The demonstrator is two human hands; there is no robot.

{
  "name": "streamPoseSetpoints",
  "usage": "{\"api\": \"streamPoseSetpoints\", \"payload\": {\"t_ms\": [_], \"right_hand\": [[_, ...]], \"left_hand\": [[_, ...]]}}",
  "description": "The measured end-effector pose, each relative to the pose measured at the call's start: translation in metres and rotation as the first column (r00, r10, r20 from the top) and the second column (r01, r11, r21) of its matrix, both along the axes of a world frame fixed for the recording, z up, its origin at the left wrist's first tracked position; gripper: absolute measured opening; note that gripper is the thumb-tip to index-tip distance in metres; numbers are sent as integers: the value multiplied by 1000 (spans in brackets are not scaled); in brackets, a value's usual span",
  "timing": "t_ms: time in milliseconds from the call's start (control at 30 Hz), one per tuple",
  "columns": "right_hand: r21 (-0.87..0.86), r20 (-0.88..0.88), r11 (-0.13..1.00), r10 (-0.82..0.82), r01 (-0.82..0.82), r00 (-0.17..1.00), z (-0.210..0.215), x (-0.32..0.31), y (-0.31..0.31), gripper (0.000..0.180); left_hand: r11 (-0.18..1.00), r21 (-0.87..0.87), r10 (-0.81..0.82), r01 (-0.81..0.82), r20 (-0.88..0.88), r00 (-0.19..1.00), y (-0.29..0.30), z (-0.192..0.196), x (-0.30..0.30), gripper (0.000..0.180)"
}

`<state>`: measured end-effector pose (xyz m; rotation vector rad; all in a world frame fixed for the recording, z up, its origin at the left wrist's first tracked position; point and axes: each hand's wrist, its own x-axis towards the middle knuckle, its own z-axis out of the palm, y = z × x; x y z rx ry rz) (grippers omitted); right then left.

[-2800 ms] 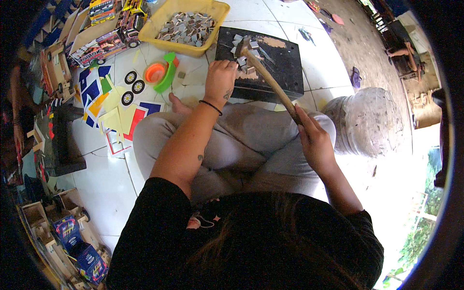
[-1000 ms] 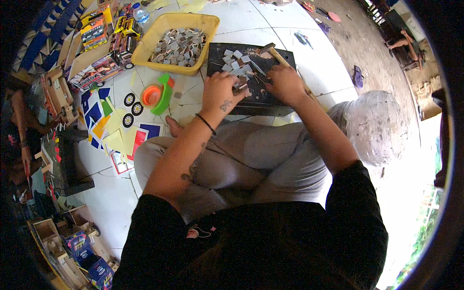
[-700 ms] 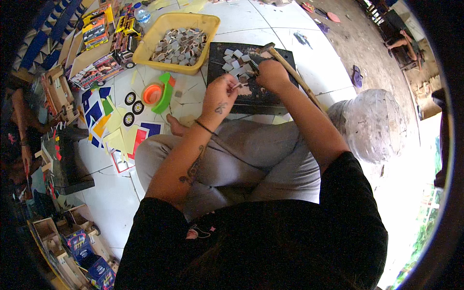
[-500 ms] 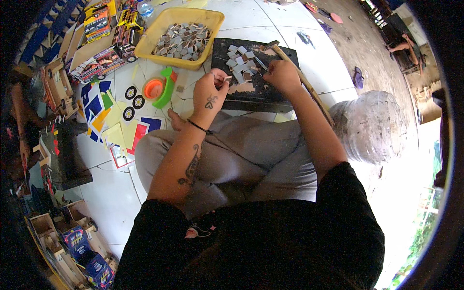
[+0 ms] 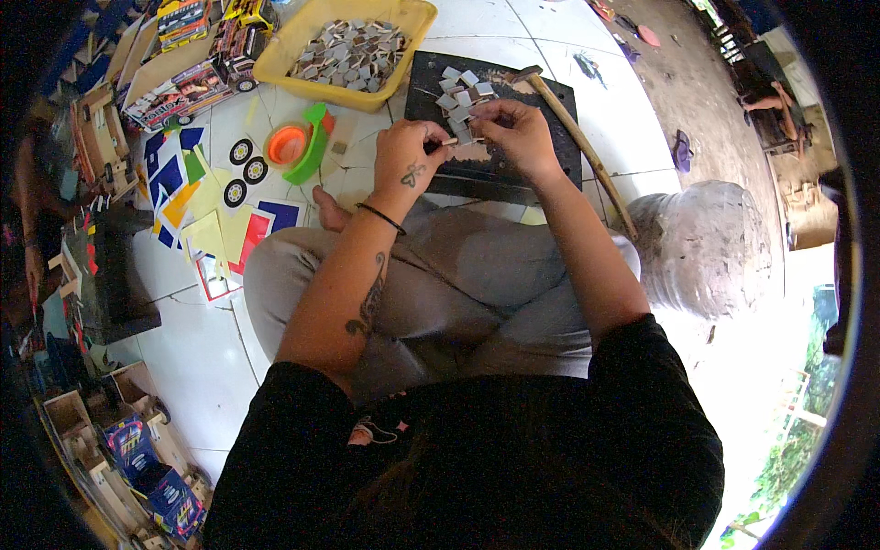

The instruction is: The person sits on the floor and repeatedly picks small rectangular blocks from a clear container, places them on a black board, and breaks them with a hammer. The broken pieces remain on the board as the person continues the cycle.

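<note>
Wooden and small, the tile (image 5: 449,141) pinched between the fingertips of the left hand (image 5: 408,158) and right hand (image 5: 521,135) over the black board (image 5: 500,165) looks light, stiff, best nipped by its edges.

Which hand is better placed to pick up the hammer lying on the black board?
Probably the right hand. The hammer lies just beside it on the black board, its handle running along that side. The left hand pinches a small piece and sits farther away.
</note>
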<state>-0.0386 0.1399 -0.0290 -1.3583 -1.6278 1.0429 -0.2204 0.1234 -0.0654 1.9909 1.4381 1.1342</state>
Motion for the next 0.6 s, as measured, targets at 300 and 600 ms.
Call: {"api": "streamPoseSetpoints", "payload": {"t_ms": [300, 600], "right_hand": [[183, 137, 983, -13, -13, 991, -3, -14, -5, 10], [299, 278, 952, -24, -63, 960, 2, -22, -11, 9]], "left_hand": [[998, -51, -39, 39, 13, 999, 8, -6, -3, 12], [998, -63, -29, 26, -47, 998, 8, -5, -3, 14]]}}
